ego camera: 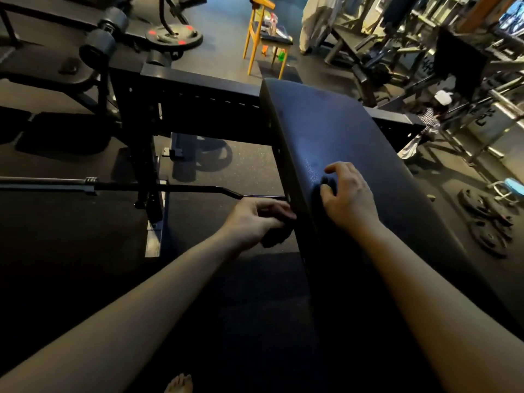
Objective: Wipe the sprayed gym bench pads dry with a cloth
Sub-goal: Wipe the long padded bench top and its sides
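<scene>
Left hand [255, 219] grips cloth [276, 236] beside pad [340, 131] (right hand [348, 191] rests atop).

**Black and navy, with a few bright spots**

The padded vinyl bench pad [334, 131] at centre is navy-black, and its fine pebbled grain catches a bluish sheen. The bunched cloth [276, 238] gripped in the fingers of the left hand [255, 219] reads black, hardly distinct from the pad's edge. The rubber floor [249, 171] is black with pale speckles. At 12 o'clock a wooden chair [256, 38] is yellow with a dark seat; under it are a green bottle [281, 55] and an orange object [264, 50]. At 11 o'clock a round black weight plate [174, 38] bears red patches. At 9 o'clock the metal bar [42, 181] is silver-grey. At 3 o'clock lie black plates [487, 222] near a light blue object [513, 186]. At 2 o'clock hangs checked fabric [429, 120].
</scene>
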The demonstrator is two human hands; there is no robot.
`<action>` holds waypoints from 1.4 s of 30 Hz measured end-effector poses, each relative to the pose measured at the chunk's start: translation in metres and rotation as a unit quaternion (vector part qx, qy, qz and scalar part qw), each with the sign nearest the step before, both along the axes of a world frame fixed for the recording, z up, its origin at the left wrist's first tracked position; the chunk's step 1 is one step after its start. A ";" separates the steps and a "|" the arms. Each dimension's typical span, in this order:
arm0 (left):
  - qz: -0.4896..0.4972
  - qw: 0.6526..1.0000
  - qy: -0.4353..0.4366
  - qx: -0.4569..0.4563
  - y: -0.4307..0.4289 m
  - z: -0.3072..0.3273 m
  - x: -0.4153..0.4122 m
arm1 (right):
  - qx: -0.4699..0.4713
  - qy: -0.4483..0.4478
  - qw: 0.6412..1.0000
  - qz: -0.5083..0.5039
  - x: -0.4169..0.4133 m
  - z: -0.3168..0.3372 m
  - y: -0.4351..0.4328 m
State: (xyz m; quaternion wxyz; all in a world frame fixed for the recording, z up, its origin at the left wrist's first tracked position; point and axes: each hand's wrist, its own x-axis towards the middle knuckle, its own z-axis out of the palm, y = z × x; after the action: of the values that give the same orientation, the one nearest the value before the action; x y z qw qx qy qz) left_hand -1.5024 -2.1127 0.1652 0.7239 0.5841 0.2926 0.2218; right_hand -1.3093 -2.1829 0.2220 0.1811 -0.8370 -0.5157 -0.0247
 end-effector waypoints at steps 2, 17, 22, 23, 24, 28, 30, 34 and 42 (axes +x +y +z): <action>-0.079 0.996 0.033 0.024 0.010 -0.012 -0.004 | 0.010 0.004 1.000 -0.021 0.007 -0.011 0.006; 0.195 0.980 -0.045 -0.008 -0.021 -0.025 0.033 | 0.066 -0.011 0.997 -0.034 0.009 -0.025 0.007; 0.129 0.988 -0.028 -0.075 -0.115 -0.031 -0.006 | 0.048 -0.008 0.998 -0.038 0.008 -0.024 0.008; 0.126 0.989 -0.015 -0.079 -0.127 -0.030 -0.010 | 0.045 -0.008 0.998 -0.039 0.008 -0.023 0.008; 0.131 0.988 -0.008 -0.079 -0.131 -0.030 -0.010 | 0.043 -0.006 0.998 -0.039 0.008 -0.023 0.008; 0.215 0.974 -0.024 -0.068 -0.086 -0.021 0.022 | 0.044 0.001 0.998 -0.039 0.008 -0.024 0.008; 0.232 0.969 -0.040 -0.070 -0.066 -0.020 0.032 | 0.048 0.001 0.998 -0.042 0.007 -0.024 0.008; 0.183 0.979 0.008 -0.086 -0.125 -0.033 0.003 | 0.049 -0.001 0.998 -0.043 0.008 -0.025 0.009; 0.240 0.965 -0.025 -0.097 -0.073 -0.021 0.035 | 0.047 -0.004 0.998 -0.043 0.008 -0.026 0.009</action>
State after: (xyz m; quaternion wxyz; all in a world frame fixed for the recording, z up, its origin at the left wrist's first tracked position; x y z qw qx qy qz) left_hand -1.4671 -2.1860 0.1442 0.7097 0.4175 0.4266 0.3742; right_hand -1.3009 -2.1744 0.1958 0.2172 -0.8489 -0.4781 -0.0596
